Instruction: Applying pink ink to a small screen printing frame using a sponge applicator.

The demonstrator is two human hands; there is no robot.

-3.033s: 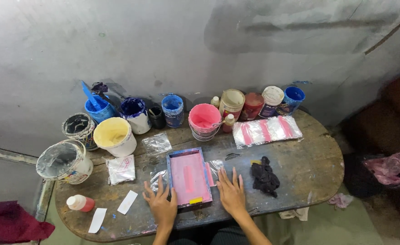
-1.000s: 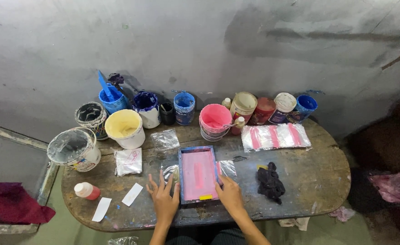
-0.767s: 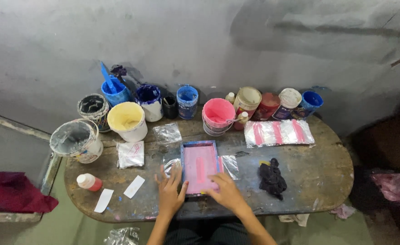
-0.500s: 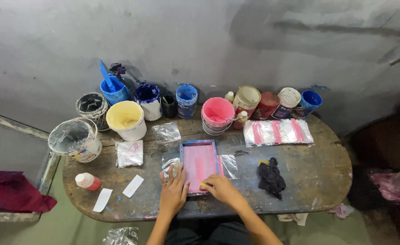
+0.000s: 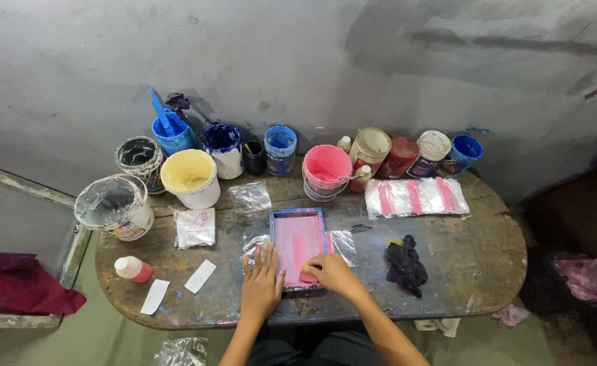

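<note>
A small blue-framed printing screen (image 5: 298, 234) with a pink mesh lies near the front of the wooden table (image 5: 474, 251), on top of clear plastic sheets (image 5: 342, 244). My left hand (image 5: 261, 288) lies flat with spread fingers on the frame's left edge and the plastic beside it. My right hand (image 5: 332, 271) is closed on a small yellow-edged squeegee (image 5: 306, 272) at the screen's near right corner, resting on the mesh.
Paint pots line the back: pink bucket (image 5: 325, 169), yellow bucket (image 5: 190, 177), blue tubs (image 5: 280, 148), grey bucket (image 5: 112, 207). A black rag (image 5: 405, 263), a pink-striped plastic stack (image 5: 417, 196), a small red bottle (image 5: 132, 269) and white slips (image 5: 200, 276) lie about.
My right hand has moved from the frame's right side onto the near right corner of the mesh and closed on the squeegee. My left hand stayed on the left edge.
</note>
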